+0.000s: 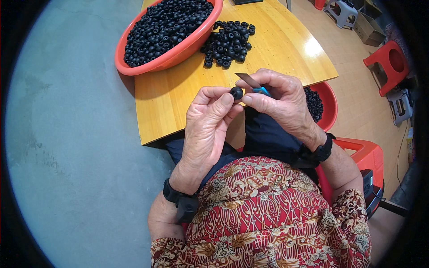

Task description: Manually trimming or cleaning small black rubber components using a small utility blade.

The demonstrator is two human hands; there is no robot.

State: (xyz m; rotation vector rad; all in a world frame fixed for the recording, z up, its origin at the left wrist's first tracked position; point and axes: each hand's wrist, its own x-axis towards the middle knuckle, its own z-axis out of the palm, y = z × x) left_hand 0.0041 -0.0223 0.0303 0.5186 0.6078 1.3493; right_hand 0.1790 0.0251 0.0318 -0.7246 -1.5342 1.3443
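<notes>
Between the thumb and fingers of my left hand (206, 118) is a small round black part (236, 93) with a hole in it, held just off the near edge of the yellow table (178, 100). My right hand (283, 98) is closed around a utility knife (261, 91) with a blue handle. Its blade points up and to the left, above the black part. The right thumb is close beside the part; I cannot tell if it touches. Beyond my hands, a loose pile of similar black parts (229, 44) lies on the table.
A large orange-red basin (147, 68) heaped with black parts stands at the table's left edge, partly overhanging. Lower on the right, a red basin (330, 107) holds more of them. Red stool (389, 67), grey stools and a cardboard box (369, 30) are on the floor at right.
</notes>
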